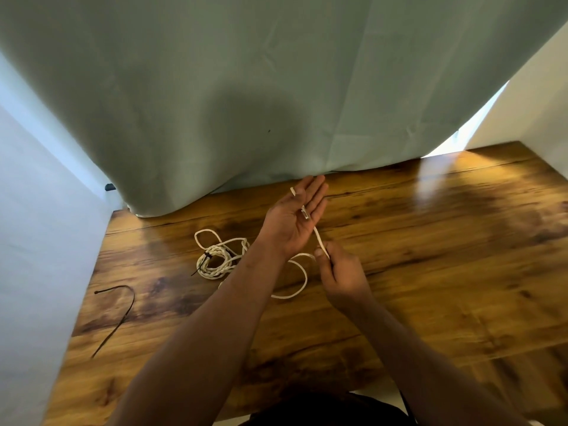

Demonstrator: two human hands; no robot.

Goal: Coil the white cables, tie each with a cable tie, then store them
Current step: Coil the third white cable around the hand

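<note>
The right hand (338, 272) pinches the white cable (318, 238) between thumb and forefinger. That narrow grip is closed on the strand just short of its end. From the pinch the cable's long axis runs toward 11 o'clock, up onto the left hand (292, 219). That hand lies palm up with straight fingers, so its grip is wide. The cable's plug end rests across it. Whether the tip is tucked between two fingers or only lies on them I cannot tell at this angle.

The slack leaves the pinch toward 8 o'clock and lies on the bench (430, 256) in one loose loop under the left forearm. To my eye, coiling turns on this: the free length lies on the near side of the right hand, at 7 to 8 o'clock. So the right hand is the one placed to feed turns around the flat left palm.

At 9 o'clock from the left wrist sits a tied coil (215, 262). A spare black cable tie (123, 315) lies well apart at 8 o'clock, nearer the left arm.
</note>
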